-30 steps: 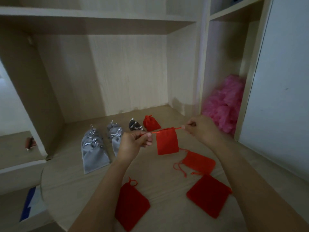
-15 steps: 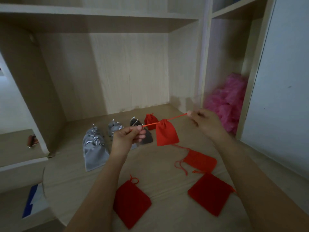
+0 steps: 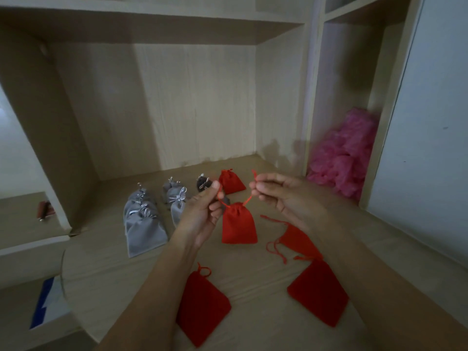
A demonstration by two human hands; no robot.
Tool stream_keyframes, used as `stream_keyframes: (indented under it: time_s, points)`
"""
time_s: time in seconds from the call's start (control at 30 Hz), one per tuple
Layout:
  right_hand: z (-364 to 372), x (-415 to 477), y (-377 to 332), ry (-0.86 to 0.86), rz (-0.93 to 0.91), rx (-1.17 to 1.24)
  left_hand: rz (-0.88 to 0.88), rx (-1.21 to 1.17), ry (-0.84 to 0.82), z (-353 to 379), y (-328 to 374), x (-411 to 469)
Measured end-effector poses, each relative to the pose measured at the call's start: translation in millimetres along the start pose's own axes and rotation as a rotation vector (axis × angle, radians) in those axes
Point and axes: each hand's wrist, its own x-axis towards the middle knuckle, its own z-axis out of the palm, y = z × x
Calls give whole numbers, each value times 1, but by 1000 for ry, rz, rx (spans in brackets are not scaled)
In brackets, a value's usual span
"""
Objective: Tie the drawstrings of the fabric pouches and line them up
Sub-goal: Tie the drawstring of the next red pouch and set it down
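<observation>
- The left hand [image 3: 202, 211] is raised above the light wooden tabletop [image 3: 253, 269]. Its thumb and forefinger pinch one end of a thin red drawstring [image 3: 249, 199].
- The right hand [image 3: 283, 196] is level with it, just to the right. It pinches the other end of the same cord, and a short tail sticks up above its fingertips.
- A small red fabric pouch [image 3: 238, 224] hangs upright from that cord between the two hands, its mouth gathered shut (whether its lower edge touches the wood I cannot tell).
- Toward the far side of the tabletop lies a tied red pouch [image 3: 230, 182]. A dark grey pouch [image 3: 203, 183] sits just left of it, partly hidden behind the left fingers.
- Farther left, light grey fabric pouches with silver bows lie in two files running far to near: a left file [image 3: 144, 226] and a right file [image 3: 176, 198].
- Three flat red pouches lie with open mouths:
  - a loose-corded red pouch [image 3: 297, 240] beneath the right wrist
  - a near-right red pouch [image 3: 317, 292]
  - a near-left red pouch [image 3: 202, 305]
- A heap of pink fluffy material [image 3: 347, 153] fills the bottom of the shelf compartment at the right.
- A small reddish-brown object [image 3: 44, 210] lies on the lower ledge at the left.
</observation>
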Motion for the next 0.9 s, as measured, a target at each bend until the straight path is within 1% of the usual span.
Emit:
stream_keyframes:
  time_s: [0.1,0.17,0.23,0.3,0.4,0.47,0.53,0.7,0.8,0.9]
  points:
    - [7,-4,5,-43,2,-243,-14,79,-7,2,-7,-2]
    - [13,-5,8,-41,-5,-352,-22,103,-9,1,-10,-1]
    - [18,-5,12,-37,-62,-418,-33,110,-27,1,-11,-1]
    - [20,-4,16,6,-125,-425,-34,102,-39,1,-13,0]
    - [22,-3,23,82,-220,-423,-20,51,-12,2,-15,2]
    - [24,-2,28,102,-258,-424,-20,-14,6,2,-15,3]
    - [26,-2,32,106,-288,-437,-17,-14,8,3,-15,2]
    - [23,-2,35,175,-317,-429,40,260,-29,9,-22,-2]
    - [18,1,35,240,-278,-392,92,301,-40,11,-23,-5]
    - [16,3,37,247,-252,-416,138,350,-39,12,-24,-7]
